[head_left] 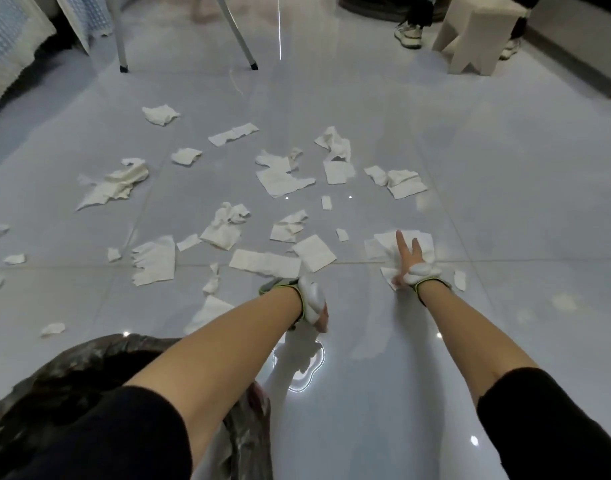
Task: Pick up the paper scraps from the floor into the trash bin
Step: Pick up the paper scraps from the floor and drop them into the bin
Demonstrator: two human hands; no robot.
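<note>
Head view: bag-lined trash bin point(54, 368), contents unseen; paper scraps point(279, 178) on floor point(470, 168).

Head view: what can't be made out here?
1. Left hand: fingers hidden under its white wrist pod; grip unreadable.
2. Right hand: its pod covers part; pressing or pinching the paper scrap is unclear.
3. Trash bin: inside hidden by left arm, cut by bottom edge.
4. Standing person: cut by top edge.
</note>
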